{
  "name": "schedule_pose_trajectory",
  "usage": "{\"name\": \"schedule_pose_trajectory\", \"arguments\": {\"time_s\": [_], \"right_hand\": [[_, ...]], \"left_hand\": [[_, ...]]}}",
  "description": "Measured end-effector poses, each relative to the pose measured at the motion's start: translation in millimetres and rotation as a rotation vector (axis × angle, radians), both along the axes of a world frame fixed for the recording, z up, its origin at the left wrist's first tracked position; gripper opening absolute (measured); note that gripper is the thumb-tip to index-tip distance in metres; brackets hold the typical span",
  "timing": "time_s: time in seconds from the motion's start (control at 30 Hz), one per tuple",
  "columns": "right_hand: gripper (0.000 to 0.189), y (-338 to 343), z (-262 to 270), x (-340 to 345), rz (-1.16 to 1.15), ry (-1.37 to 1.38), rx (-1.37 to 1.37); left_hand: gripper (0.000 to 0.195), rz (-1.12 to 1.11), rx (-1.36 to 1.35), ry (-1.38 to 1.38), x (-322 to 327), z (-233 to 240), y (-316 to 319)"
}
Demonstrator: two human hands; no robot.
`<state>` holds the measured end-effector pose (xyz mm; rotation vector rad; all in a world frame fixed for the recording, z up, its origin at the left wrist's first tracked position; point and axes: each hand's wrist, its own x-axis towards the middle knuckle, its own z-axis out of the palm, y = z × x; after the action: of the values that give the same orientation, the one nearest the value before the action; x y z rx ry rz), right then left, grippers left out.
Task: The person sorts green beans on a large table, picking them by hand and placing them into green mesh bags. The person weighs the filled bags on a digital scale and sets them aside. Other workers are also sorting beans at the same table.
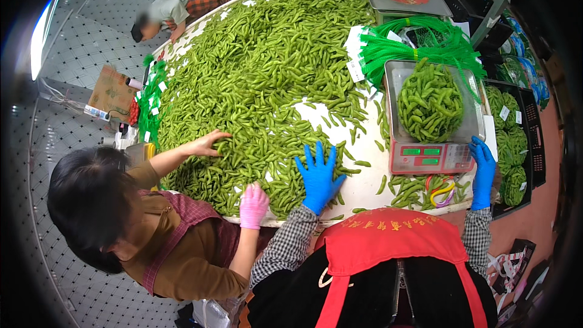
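My left hand (317, 177), in a blue glove, lies with fingers spread on the edge of a wide heap of green edamame pods (268, 77). My right hand (483, 173), also gloved in blue, touches the right front corner of a digital scale (430, 157) with its fingertips. A net bag full of pods (430, 102) rests on the scale's metal pan. Behind it lies a bundle of green mesh bags (421, 50) with white tags. Loose pods and colored scissor-like handles (441, 191) lie in front of the scale.
Two co-workers are at the white table (360, 187): one close on the left (182, 237), hands at the pods, another at the far left (182, 7). A second scale (410, 0) holds a bag at the back. Black crates of filled bags (524, 132) stand at right.
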<state>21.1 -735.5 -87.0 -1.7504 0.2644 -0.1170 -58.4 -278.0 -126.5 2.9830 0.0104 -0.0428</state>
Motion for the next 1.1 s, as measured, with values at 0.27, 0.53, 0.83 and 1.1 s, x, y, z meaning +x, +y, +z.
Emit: {"name": "schedule_pose_trajectory", "arguments": {"time_s": [0.27, 0.53, 0.83, 1.1], "right_hand": [[0.032, 7, 26, 0, -0.082, -0.103, 0.015], [0.028, 19, 78, 35, -0.057, -0.254, 0.062], [0.04, 30, 139, 118, -0.023, -0.403, -0.265], [0.065, 59, 147, 152, 0.224, 0.189, -0.085]], "left_hand": [[0.058, 0.042, -0.019, -0.022, 47, -9, 31], [0.028, 0.123, -0.441, -0.342, 49, -8, 48], [0.025, 0.34, -1.525, -0.21, 102, 112, 29], [0.034, -0.191, -2.129, 0.021, 192, 234, -79]]}}
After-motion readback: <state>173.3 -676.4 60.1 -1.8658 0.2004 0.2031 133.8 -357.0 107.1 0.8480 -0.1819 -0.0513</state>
